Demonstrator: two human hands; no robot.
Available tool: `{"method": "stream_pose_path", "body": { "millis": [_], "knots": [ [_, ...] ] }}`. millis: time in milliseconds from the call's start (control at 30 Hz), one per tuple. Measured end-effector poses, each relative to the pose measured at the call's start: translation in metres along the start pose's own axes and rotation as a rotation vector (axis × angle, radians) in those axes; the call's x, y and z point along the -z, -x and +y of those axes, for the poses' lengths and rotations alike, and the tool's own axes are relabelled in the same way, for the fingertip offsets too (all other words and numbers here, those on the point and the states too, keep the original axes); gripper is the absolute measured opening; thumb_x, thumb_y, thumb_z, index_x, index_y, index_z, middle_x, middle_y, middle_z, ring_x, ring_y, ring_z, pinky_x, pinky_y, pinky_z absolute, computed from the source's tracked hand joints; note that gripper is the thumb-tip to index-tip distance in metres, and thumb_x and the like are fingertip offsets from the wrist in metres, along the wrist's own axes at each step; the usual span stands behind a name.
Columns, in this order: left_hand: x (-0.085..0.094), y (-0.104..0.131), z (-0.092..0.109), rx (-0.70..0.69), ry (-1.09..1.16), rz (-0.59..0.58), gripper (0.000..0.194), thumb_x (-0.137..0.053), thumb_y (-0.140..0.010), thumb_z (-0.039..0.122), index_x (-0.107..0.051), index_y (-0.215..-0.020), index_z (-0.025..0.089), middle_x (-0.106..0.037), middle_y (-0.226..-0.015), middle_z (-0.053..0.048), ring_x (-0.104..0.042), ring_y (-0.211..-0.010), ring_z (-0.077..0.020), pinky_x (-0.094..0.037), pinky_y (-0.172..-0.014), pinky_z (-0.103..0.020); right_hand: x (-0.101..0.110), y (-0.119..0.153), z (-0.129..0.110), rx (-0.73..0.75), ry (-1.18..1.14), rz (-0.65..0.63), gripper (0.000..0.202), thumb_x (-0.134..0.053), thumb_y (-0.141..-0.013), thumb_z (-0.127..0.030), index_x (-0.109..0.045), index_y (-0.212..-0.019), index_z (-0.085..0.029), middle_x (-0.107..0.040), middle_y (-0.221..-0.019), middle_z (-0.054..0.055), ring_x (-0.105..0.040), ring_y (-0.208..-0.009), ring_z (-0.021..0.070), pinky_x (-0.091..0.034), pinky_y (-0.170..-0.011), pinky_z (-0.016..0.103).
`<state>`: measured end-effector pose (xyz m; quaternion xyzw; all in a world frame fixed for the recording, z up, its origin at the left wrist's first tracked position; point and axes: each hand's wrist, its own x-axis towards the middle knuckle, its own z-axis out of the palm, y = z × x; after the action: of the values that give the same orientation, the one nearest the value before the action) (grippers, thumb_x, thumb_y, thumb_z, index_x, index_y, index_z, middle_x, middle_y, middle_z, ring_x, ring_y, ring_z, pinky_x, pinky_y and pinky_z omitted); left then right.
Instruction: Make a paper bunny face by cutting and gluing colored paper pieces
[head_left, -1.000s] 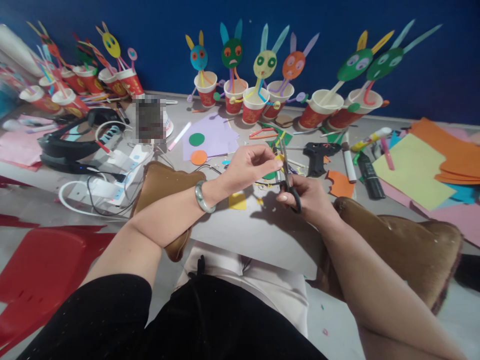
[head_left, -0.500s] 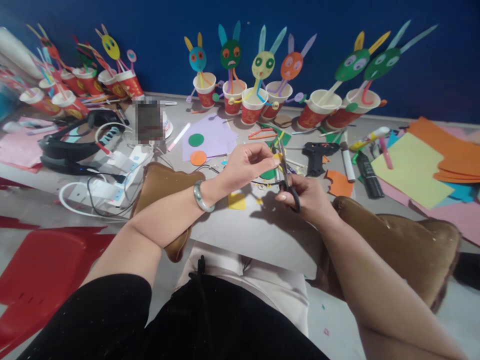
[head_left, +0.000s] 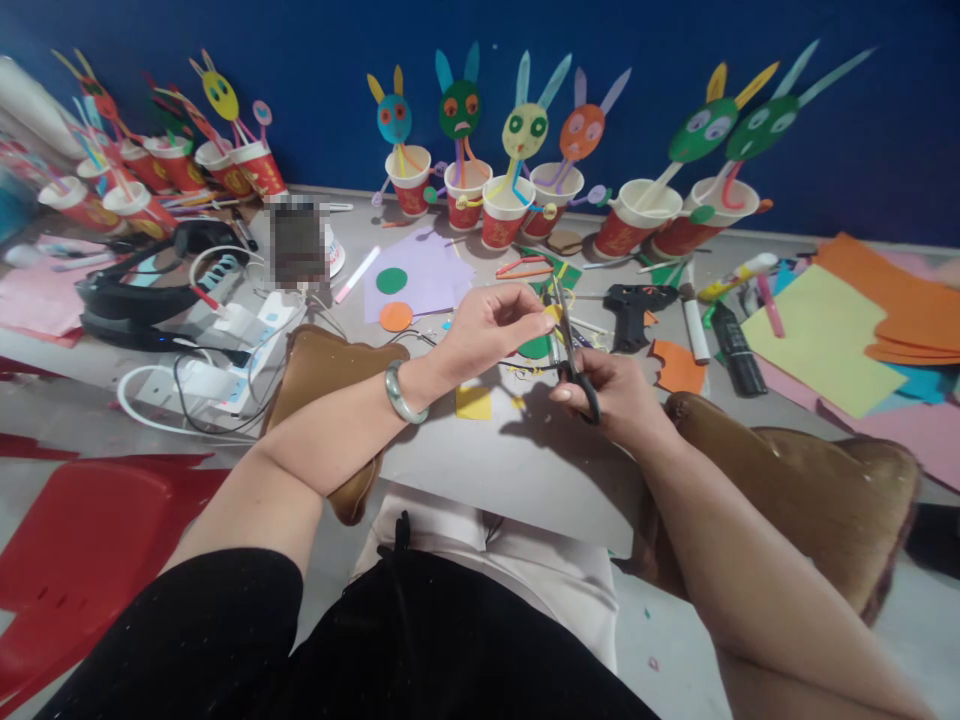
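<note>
Between the thumb and fingers of my left hand is a small piece of yellow paper, mostly covered by the fingertips. My right hand grips black-handled scissors, their blades pointing up and away beside the yellow paper. Whether the blades touch the paper I cannot tell. Below the hands, a yellow paper square lies on the grey table, with small yellow scraps near it. A green paper circle is partly hidden behind my left fingers.
Paper cups with rabbit-like paper figures line the back wall. A black glue gun, markers and coloured paper sheets lie to the right. A power strip and a black headset are at left. Brown cushions flank the table edge.
The scissor blades have come slightly closer together by the yellow paper. Both hands stay in nearly the same place.
</note>
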<state>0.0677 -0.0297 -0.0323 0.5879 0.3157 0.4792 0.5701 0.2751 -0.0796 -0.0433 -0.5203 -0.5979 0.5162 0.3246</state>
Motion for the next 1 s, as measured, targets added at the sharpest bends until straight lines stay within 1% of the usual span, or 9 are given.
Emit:
{"method": "stream_pose_path", "body": {
  "millis": [233, 367, 533, 633, 800, 1000],
  "knots": [
    [0.0034, -0.0023, -0.0027, -0.009, 0.002, -0.003, 0.045, -0.092, -0.078, 0.054, -0.065, -0.073, 0.018, -0.061, -0.068, 0.002, -0.053, -0.063, -0.0077, -0.043, -0.061, -0.026, -0.0003, 0.0005, 0.0002, -0.002, -0.008, -0.009, 0.068, -0.098, -0.059, -0.072, -0.051, -0.062, -0.023, -0.053, -0.05, -0.002, -0.041, -0.049, 0.0113, -0.029, -0.048, 0.027],
    [0.0043, -0.0031, -0.0035, -0.013, 0.008, -0.012, 0.044, -0.092, -0.078, 0.053, -0.066, -0.074, 0.018, -0.063, -0.07, 0.002, -0.053, -0.064, -0.0073, -0.044, -0.062, -0.025, -0.0001, 0.0004, 0.0012, 0.003, 0.004, -0.006, 0.07, -0.097, -0.059, -0.075, -0.05, -0.062, -0.024, -0.053, -0.05, -0.002, -0.041, -0.05, 0.0116, -0.029, -0.048, 0.027],
    [0.0042, -0.0031, -0.0035, -0.015, 0.01, -0.008, 0.044, -0.092, -0.078, 0.054, -0.067, -0.074, 0.018, -0.063, -0.069, 0.003, -0.053, -0.063, -0.0072, -0.045, -0.063, -0.026, -0.0001, -0.0001, 0.0006, 0.016, 0.007, 0.0, 0.072, -0.096, -0.056, -0.079, -0.05, -0.061, -0.024, -0.053, -0.049, -0.002, -0.041, -0.049, 0.0116, -0.029, -0.048, 0.028],
    [0.0045, -0.0033, -0.0045, -0.01, 0.011, -0.003, 0.043, -0.091, -0.078, 0.054, -0.067, -0.074, 0.018, -0.063, -0.07, 0.002, -0.054, -0.064, -0.0079, -0.046, -0.063, -0.026, 0.0, 0.0, -0.0004, 0.01, 0.014, -0.005, 0.072, -0.097, -0.057, -0.079, -0.05, -0.061, -0.024, -0.053, -0.049, -0.002, -0.041, -0.049, 0.0119, -0.029, -0.049, 0.028],
    [0.0061, -0.0043, -0.0076, -0.025, 0.017, -0.006, 0.038, -0.089, -0.081, 0.047, -0.067, -0.075, 0.018, -0.063, -0.072, 0.001, -0.055, -0.066, -0.0082, -0.046, -0.063, -0.026, -0.0001, 0.0002, 0.0008, -0.009, -0.004, -0.015, 0.071, -0.097, -0.058, -0.077, -0.05, -0.061, -0.024, -0.053, -0.05, -0.001, -0.04, -0.05, 0.0119, -0.028, -0.049, 0.028],
    [0.0078, -0.0046, -0.0078, -0.071, 0.006, 0.002, 0.029, -0.085, -0.085, 0.039, -0.068, -0.076, 0.018, -0.064, -0.071, 0.003, -0.055, -0.063, -0.0071, -0.048, -0.065, -0.026, 0.0006, 0.0, 0.0013, 0.005, -0.005, -0.012, 0.073, -0.097, -0.055, -0.079, -0.051, -0.061, -0.023, -0.052, -0.049, -0.001, -0.039, -0.049, 0.0111, -0.028, -0.048, 0.027]
  ]
}}
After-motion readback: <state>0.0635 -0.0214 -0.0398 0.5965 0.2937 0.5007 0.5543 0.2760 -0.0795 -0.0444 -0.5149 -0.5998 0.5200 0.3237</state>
